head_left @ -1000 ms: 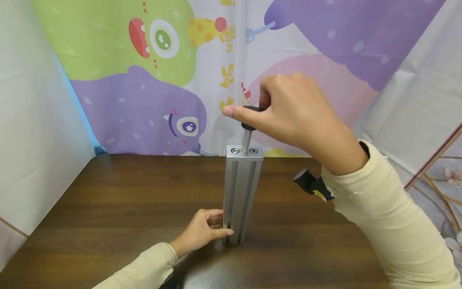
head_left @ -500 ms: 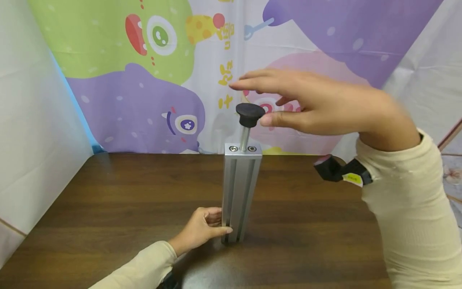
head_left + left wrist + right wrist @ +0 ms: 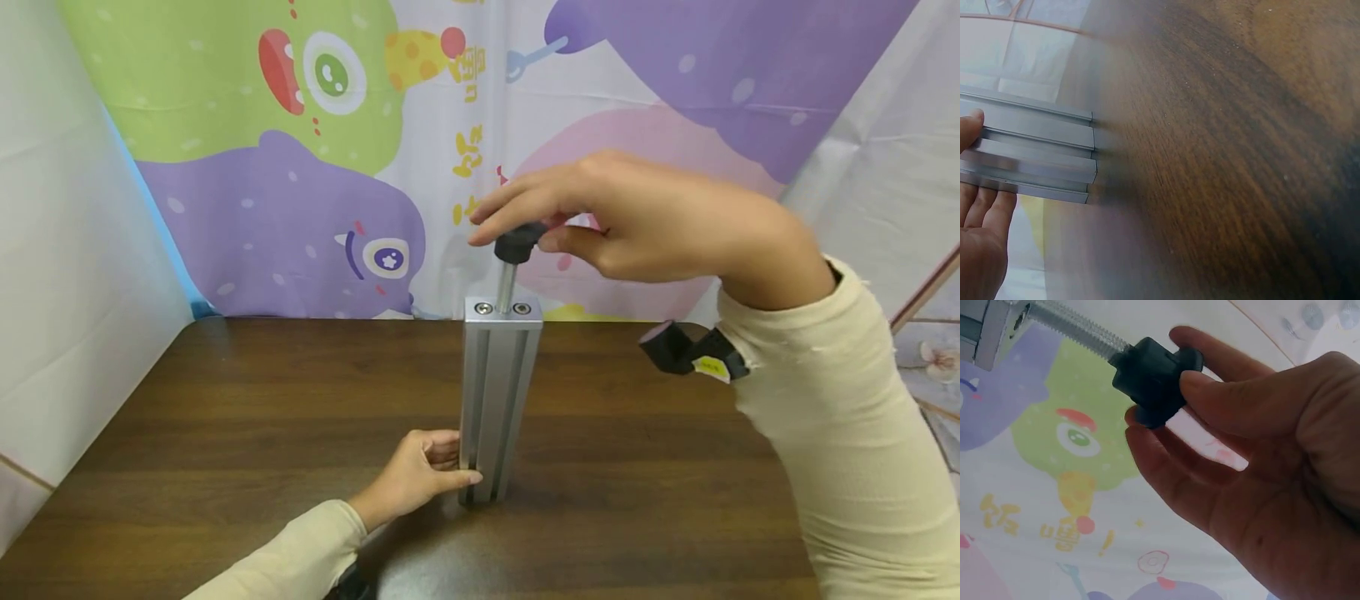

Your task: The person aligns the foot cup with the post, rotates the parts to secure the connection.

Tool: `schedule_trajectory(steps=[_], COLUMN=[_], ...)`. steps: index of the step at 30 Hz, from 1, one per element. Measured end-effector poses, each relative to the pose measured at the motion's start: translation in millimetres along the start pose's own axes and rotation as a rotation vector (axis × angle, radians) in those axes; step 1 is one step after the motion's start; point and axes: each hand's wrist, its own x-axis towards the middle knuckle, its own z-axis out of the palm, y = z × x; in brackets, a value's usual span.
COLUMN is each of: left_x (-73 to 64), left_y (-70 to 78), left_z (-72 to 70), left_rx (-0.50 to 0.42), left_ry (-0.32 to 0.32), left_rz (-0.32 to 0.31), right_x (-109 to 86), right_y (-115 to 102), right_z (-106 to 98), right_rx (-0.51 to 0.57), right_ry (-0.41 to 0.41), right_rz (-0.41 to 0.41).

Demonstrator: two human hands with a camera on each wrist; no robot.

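A silver aluminium profile [image 3: 501, 392] stands upright on the table, with two screws in its top plate. From that plate rises a threaded rod [image 3: 1079, 328] bearing a black levelling foot [image 3: 514, 250], its flat pad upward. My left hand [image 3: 415, 472] grips the profile near its base, thumb on the front face and fingers round the left side; the left wrist view shows this hold at the profile's lower end [image 3: 1035, 130]. With thumb and fingertips, my right hand [image 3: 637, 218] holds the foot's pad from above, and the right wrist view shows them round the rim.
The brown wooden table [image 3: 262, 400] spreads around the profile. Behind it hangs a cartoon-printed curtain [image 3: 337, 208], with white cloth [image 3: 52, 208] at the left side. A black wrist camera [image 3: 686, 350] juts from the right sleeve.
My right hand, turned over the foot with its thumb pointing left, swung back and opened off it, then came down so its fingers surround the pad again. The left hand kept its hold.
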Motion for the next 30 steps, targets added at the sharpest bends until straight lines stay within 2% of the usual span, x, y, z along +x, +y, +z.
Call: schedule_trajectory(steps=[3,5,11,13,15,19,23,26,30], left_x=[1.5,2.2,2.9,3.7,4.6,3.5,0.6,0.0,-0.1], left_y=[-7.8,-13.1,-18.1,-18.2,-18.2,-18.3,-17.5,-16.6,-16.1], left_z=[-0.8,-1.3,-0.6,-0.3,-0.2,-1.4,-3.5,-4.0,-4.0], left_rx=[-0.008,-0.005,-0.001,-0.005,-0.007,0.012,0.018,0.016,0.022], left_ry=[-0.002,0.000,0.019,0.011,0.003,0.016,0.032,0.023,0.022], left_rz=[0.000,0.005,0.007,0.005,0.007,0.014,0.012,0.009,0.001], right_x=[0.4,2.2,17.6,21.6,23.7,24.8,25.2,21.6,12.4], right_y=[1.4,-3.5,-27.7,-30.4,-30.5,-25.6,-23.2,-25.2,-24.6], right_z=[4.0,5.7,15.5,19.5,22.2,27.2,28.5,23.1,10.5], right_rx=[-0.078,-0.114,-0.246,-0.299,-0.335,-0.356,-0.346,-0.294,-0.195], right_ry=[0.028,0.068,0.248,0.277,0.295,0.313,0.307,0.244,0.059], right_rz=[0.033,0.114,0.532,0.629,0.676,0.702,0.680,0.642,0.467])
